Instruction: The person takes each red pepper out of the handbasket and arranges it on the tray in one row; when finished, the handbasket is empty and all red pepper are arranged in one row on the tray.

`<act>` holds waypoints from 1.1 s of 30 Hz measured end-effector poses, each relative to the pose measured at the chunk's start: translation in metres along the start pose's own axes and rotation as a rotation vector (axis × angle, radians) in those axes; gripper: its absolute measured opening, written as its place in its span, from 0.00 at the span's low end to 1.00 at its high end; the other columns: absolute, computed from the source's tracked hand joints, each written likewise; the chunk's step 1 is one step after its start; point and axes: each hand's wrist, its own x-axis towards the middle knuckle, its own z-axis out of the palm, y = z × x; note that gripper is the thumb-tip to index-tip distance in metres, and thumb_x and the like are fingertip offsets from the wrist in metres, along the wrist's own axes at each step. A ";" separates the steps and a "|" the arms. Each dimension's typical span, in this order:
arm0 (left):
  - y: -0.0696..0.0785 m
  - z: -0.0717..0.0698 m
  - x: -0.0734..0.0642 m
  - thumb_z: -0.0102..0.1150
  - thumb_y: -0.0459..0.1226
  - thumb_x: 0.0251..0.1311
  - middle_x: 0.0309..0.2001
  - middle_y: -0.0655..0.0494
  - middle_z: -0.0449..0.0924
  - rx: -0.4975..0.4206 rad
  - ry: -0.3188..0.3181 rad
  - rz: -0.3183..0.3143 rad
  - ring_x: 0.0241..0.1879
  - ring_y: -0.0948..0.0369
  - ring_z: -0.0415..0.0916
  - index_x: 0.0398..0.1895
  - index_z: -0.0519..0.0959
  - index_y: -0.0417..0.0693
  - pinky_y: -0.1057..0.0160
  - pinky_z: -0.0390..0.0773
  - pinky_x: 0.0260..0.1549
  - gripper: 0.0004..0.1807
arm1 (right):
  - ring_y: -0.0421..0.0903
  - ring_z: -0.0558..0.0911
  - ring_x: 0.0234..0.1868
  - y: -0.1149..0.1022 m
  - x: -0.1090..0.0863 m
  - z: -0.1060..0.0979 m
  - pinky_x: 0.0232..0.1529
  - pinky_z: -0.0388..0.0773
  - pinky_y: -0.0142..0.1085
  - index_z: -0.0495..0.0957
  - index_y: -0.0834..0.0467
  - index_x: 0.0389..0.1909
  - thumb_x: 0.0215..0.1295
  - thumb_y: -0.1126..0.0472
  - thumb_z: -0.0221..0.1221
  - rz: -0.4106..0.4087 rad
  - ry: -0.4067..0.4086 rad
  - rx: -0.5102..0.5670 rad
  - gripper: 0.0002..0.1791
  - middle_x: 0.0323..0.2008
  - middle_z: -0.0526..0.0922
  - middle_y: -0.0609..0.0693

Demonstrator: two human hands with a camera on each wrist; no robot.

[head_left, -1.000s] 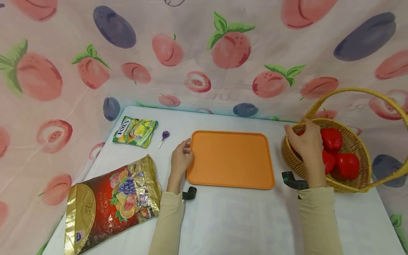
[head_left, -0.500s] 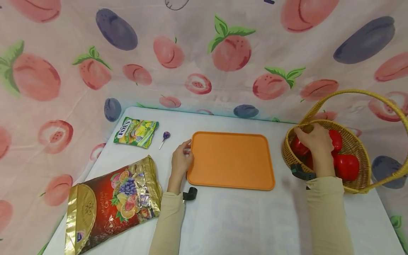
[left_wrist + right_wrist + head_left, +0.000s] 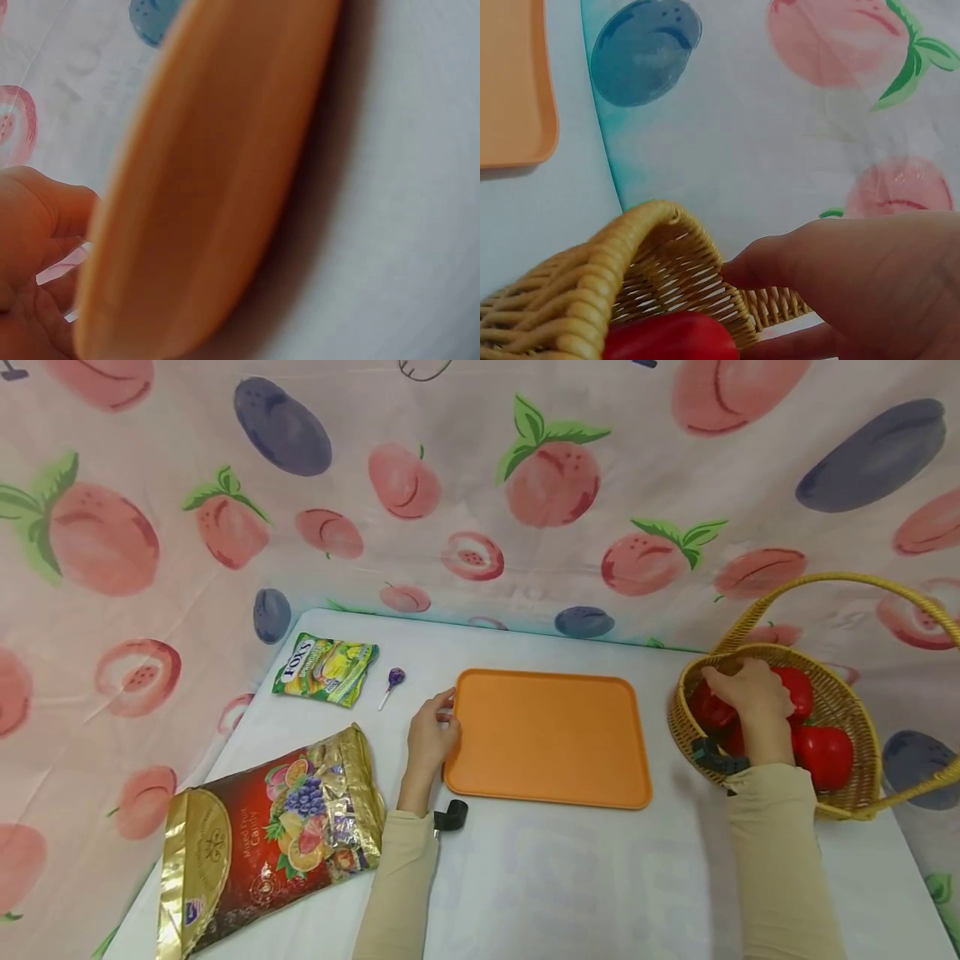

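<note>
My left hand (image 3: 432, 737) holds the left edge of an orange tray (image 3: 551, 739) lying on the white table; the left wrist view shows the hand (image 3: 37, 262) close behind the tray's rim (image 3: 202, 180). My right hand (image 3: 752, 689) reaches inside a yellow wicker basket (image 3: 862, 714), over several red bell peppers (image 3: 823, 757). In the right wrist view the thumb of that hand (image 3: 870, 277) is straight and apart from the finger below it, near the basket wall (image 3: 592, 292) and a red pepper (image 3: 671, 337). Its other fingertips are hidden.
A green Fox's candy bag (image 3: 326, 668) and a purple lollipop (image 3: 392, 683) lie at the back left. The large mixed fruit candy bag (image 3: 273, 843) is at the front left. The basket's tall handle (image 3: 832, 578) arches over its right side. A fruit-print cloth (image 3: 465, 502) hangs behind.
My right hand has moved from the basket's left rim rightward and down over the peppers, then hardly moves. The left hand stays on the tray edge. The head view shifts slightly.
</note>
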 end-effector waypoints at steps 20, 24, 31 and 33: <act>-0.001 0.000 0.000 0.59 0.27 0.53 0.47 0.44 0.82 0.005 -0.006 0.000 0.39 0.51 0.82 0.61 0.77 0.42 0.51 0.77 0.43 0.28 | 0.78 0.64 0.54 0.012 0.014 -0.004 0.52 0.63 0.69 0.56 0.80 0.61 0.66 0.31 0.44 0.015 -0.127 -0.087 0.52 0.53 0.64 0.76; 0.000 -0.001 0.000 0.58 0.27 0.53 0.48 0.44 0.82 0.007 -0.007 -0.003 0.39 0.51 0.81 0.61 0.77 0.42 0.51 0.77 0.43 0.28 | 0.76 0.64 0.53 0.015 0.016 -0.003 0.52 0.63 0.70 0.54 0.80 0.62 0.64 0.29 0.45 0.015 -0.121 -0.078 0.55 0.53 0.63 0.77; 0.000 -0.001 -0.001 0.59 0.26 0.53 0.47 0.43 0.81 0.011 -0.014 -0.014 0.40 0.50 0.81 0.61 0.77 0.42 0.51 0.77 0.44 0.28 | 0.76 0.62 0.54 0.017 0.013 -0.001 0.51 0.62 0.71 0.51 0.81 0.64 0.64 0.29 0.46 0.014 -0.119 -0.065 0.56 0.54 0.62 0.78; 0.000 0.000 -0.001 0.59 0.26 0.52 0.47 0.43 0.81 0.013 -0.012 -0.013 0.40 0.50 0.81 0.61 0.77 0.42 0.50 0.77 0.44 0.28 | 0.75 0.63 0.52 0.017 0.012 -0.001 0.50 0.63 0.70 0.52 0.80 0.63 0.64 0.29 0.46 0.011 -0.113 -0.060 0.55 0.53 0.63 0.77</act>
